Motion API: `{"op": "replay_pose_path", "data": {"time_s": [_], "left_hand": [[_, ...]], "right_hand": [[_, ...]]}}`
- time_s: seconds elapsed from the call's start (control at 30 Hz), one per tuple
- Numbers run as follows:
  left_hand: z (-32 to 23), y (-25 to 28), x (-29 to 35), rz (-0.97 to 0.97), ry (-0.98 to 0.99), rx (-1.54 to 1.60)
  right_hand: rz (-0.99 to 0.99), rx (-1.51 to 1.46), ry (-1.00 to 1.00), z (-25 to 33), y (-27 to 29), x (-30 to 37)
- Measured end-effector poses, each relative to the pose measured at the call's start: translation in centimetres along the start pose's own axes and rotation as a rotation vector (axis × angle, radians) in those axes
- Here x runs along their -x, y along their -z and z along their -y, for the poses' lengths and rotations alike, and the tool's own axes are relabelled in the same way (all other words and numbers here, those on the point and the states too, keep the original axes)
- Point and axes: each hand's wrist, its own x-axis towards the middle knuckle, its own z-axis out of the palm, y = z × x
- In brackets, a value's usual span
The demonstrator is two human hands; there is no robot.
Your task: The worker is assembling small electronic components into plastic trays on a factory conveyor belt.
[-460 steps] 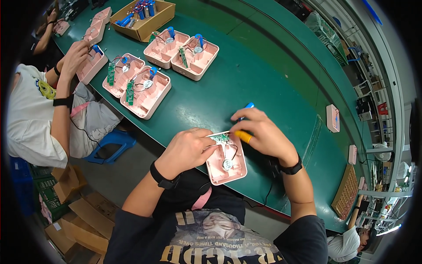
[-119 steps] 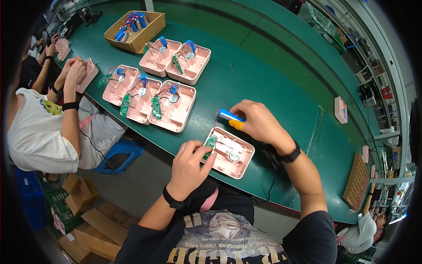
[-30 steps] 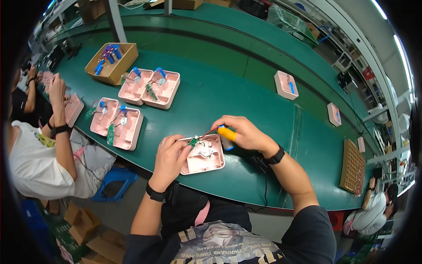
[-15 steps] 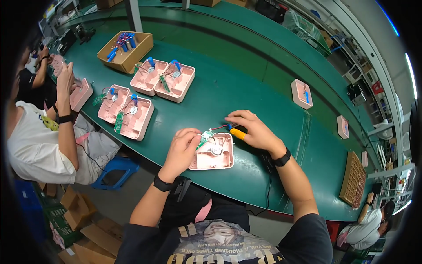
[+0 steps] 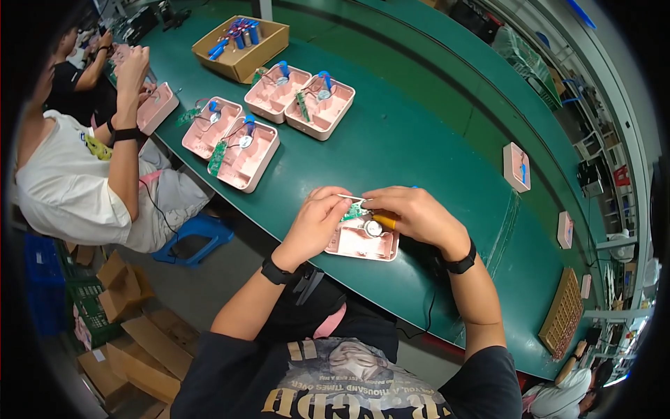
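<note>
Long curved workbench with a dark green mat top [image 5: 419, 140], running from upper left to lower right. On the far left, a neighbouring person in a white shirt [image 5: 63, 188], hands raised over another pink tray. Near the top, an open brown cardboard box [image 5: 241, 49] with blue cylinders inside. Below that, four shallow pink plastic trays [image 5: 241, 153] in two pairs, each with wired parts and green boards. At the near edge, one more pink plastic tray [image 5: 363, 241], between both hands. Left hand [image 5: 314, 223] curled, fingertips pinching a small green circuit board [image 5: 356, 209] over the tray's upper left corner. Right hand [image 5: 415, 213] closed around a yellow-handled tool [image 5: 384, 222], tip hidden, touching the board.
</note>
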Motion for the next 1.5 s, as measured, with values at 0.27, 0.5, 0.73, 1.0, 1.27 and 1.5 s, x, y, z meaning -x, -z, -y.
{"op": "replay_pose_path", "data": {"time_s": [0.27, 0.5, 0.73, 1.0, 1.27, 1.5], "left_hand": [[-3.3, 0.1, 4.1, -0.281, -0.067, -0.221], [-2.6, 0.3, 5.1, -0.144, -0.043, -0.4], [-1.3, 1.0, 3.5, 0.054, -0.075, -0.276], [-1.7, 0.6, 2.2, 0.079, -0.125, -0.17], [-2.0, 0.7, 2.1, 0.12, -0.302, -0.351], [-3.0, 0.5, 2.3, 0.113, -0.38, -0.493]], "right_hand": [[-0.049, 0.05, 0.052, -0.2, -0.9, 0.8], [-0.247, 0.029, -0.072, -0.7, -1.0, 1.7], [-0.198, -0.187, -0.149, -0.3, -0.6, 1.7], [-0.017, -0.118, -0.187, 1.1, -0.6, 1.7], [-0.004, 0.078, -0.208, 1.2, -2.2, 2.5], [-0.045, 0.142, -0.151, 1.9, -2.2, 2.8]]}}
